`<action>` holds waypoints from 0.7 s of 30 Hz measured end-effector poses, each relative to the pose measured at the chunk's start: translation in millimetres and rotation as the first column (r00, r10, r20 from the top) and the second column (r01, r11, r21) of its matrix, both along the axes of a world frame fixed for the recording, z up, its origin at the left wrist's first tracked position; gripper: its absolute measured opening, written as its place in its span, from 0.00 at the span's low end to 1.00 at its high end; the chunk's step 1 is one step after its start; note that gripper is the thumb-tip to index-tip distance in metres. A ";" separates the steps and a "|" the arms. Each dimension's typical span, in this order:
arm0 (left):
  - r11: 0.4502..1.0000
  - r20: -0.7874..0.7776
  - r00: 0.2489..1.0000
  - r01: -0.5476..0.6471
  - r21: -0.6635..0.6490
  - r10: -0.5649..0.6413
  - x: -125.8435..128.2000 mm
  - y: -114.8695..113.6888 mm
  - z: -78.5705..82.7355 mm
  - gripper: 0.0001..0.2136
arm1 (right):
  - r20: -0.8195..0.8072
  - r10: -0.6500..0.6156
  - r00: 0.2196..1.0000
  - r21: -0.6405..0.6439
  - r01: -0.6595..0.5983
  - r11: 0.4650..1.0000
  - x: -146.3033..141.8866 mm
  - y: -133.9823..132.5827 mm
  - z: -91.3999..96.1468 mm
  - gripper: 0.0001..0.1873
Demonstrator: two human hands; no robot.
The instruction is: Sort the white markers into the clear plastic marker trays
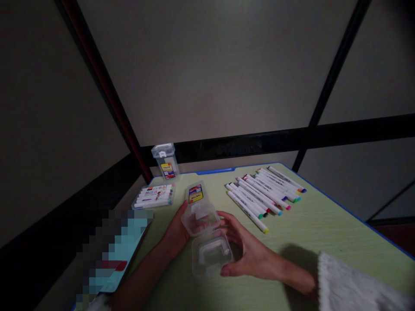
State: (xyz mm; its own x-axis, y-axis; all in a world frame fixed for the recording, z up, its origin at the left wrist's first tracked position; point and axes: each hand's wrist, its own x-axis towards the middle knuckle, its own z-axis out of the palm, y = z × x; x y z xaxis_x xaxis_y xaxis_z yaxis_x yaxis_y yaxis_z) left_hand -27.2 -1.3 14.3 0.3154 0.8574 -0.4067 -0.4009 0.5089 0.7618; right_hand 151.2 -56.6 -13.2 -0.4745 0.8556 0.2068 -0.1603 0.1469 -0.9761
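A clear plastic marker case (200, 216) lies on its side in front of me, its label facing up and its hinged lid (212, 255) swung open toward me. No markers show inside it. My left hand (177, 226) holds the case along its left side, with the fingertips partly hidden behind it. From the right, my right hand (251, 252) curves around the case and lid: its fingers touch the case near the opening and its thumb is at the lid's lower right edge. Loose white markers (259, 194) with coloured ends lie in a slanted row to the right.
A second clear case (167, 163) stands upright with its lid on at the back left. Below it lies a flat pack of markers (154, 195). A teal, partly pixelated item (129, 242) is at the left. The green table (317, 233) has a blue edge, with a wall behind.
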 end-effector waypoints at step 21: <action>0.999 -0.058 0.997 -0.048 0.006 0.049 0.5 -2.1 6.7 0.19 | 0.215 -0.067 0.974 0.150 0.035 0.988 0.4 -3.6 0.2 0.55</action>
State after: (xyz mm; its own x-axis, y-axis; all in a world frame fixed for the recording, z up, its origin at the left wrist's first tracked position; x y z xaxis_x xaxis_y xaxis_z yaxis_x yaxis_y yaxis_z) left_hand -26.7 -3.4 21.0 0.2493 0.8728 -0.4196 -0.3799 0.4867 0.7866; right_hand 151.6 -60.2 -12.9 -0.4787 0.8485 0.2257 0.0654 0.2909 -0.9545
